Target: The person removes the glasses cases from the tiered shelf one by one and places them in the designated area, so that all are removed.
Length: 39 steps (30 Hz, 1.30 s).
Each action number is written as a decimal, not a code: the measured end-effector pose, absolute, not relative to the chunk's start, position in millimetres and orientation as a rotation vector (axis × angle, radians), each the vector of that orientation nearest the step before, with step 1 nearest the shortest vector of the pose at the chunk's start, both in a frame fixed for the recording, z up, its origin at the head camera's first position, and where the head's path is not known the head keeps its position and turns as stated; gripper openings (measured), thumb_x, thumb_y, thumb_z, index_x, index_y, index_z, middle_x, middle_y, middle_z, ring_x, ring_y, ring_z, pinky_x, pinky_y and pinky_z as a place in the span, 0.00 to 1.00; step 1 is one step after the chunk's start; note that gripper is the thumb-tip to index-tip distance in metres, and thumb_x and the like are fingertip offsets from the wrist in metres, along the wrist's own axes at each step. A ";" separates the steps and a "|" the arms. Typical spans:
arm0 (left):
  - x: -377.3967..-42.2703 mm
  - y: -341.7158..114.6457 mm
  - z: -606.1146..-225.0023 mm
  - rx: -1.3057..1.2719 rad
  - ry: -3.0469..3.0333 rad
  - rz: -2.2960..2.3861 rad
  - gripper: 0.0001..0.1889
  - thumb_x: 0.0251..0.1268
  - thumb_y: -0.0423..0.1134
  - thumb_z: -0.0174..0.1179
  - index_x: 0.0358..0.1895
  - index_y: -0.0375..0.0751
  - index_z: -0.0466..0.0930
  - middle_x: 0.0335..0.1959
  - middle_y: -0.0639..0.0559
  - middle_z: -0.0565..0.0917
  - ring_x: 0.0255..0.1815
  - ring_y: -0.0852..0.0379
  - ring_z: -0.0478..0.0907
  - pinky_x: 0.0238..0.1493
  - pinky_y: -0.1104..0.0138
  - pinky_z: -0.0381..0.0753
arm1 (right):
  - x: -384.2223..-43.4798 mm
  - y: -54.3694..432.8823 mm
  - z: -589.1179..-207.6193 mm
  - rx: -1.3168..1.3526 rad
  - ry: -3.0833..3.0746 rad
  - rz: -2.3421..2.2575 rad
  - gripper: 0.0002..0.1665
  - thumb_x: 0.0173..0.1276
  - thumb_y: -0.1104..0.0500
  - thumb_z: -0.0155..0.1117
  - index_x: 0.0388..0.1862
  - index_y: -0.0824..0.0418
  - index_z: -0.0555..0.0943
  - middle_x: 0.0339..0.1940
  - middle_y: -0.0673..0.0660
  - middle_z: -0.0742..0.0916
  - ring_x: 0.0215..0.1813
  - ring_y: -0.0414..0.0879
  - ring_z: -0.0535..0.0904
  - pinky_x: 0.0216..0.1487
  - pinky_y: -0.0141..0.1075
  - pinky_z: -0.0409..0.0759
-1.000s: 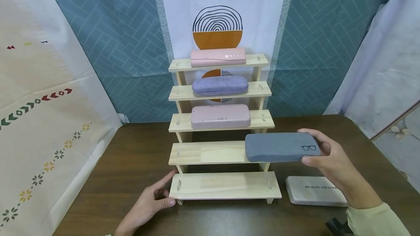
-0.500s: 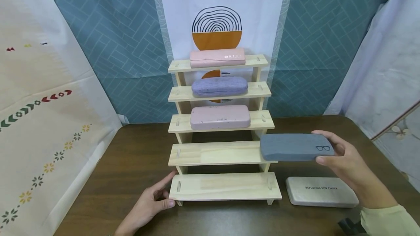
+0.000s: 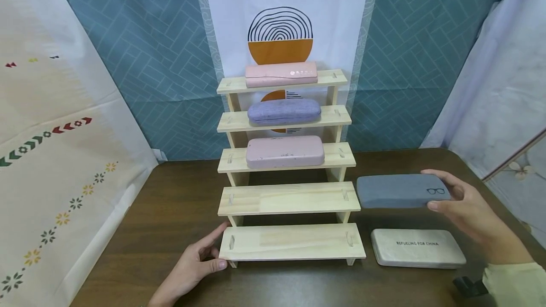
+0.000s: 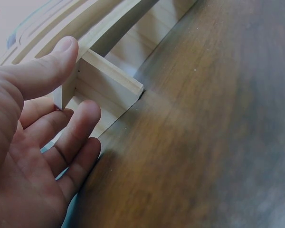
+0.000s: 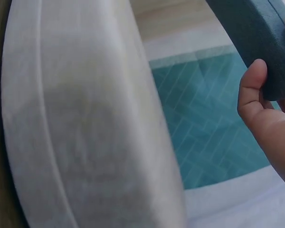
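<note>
My right hand (image 3: 471, 210) pinches a blue-grey glasses case (image 3: 392, 191), printed with a small spectacles outline, by its right end. In the head view the case is level, just right of the fourth shelf from the top of a stepped wooden display rack (image 3: 290, 198). Thumb and fingers wrap that end in the right wrist view too, around the dark case (image 5: 261, 42). My left hand (image 3: 192, 264) holds the left end of the rack's lowest shelf, thumb at the front corner and index finger at the back. Its other fingers curve loosely beside the rack's support (image 4: 104, 88).
Upper shelves bear a pink case (image 3: 281, 75), a purple-blue case (image 3: 284, 112) and a mauve case (image 3: 285, 151), one each. A silver-white case (image 3: 418, 248) lettered "REFUELING FOR CHINA" lies right of the rack on the brown table (image 3: 273, 285). Cloths hang behind and at both sides.
My right hand has carried the blue-grey case rightward, from in front of the fourth shelf to beside it. The silver-white case has come into full view. My left hand stays on the rack.
</note>
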State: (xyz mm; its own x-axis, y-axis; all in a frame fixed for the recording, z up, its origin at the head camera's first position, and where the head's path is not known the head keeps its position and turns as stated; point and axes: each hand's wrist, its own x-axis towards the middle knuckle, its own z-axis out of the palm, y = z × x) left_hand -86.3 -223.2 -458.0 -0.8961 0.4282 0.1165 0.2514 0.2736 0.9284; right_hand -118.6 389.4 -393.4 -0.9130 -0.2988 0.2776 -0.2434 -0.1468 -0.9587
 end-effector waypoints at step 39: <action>-85.7 -221.9 -456.0 0.614 2.373 1.688 0.42 0.62 0.30 0.70 0.78 0.39 0.61 0.30 0.49 0.82 0.34 0.55 0.79 0.38 0.67 0.73 | -125.1 422.0 -419.2 -0.454 2.804 -0.935 0.31 0.72 0.59 0.66 0.68 0.74 0.70 0.63 0.78 0.75 0.59 0.65 0.75 0.42 0.38 0.78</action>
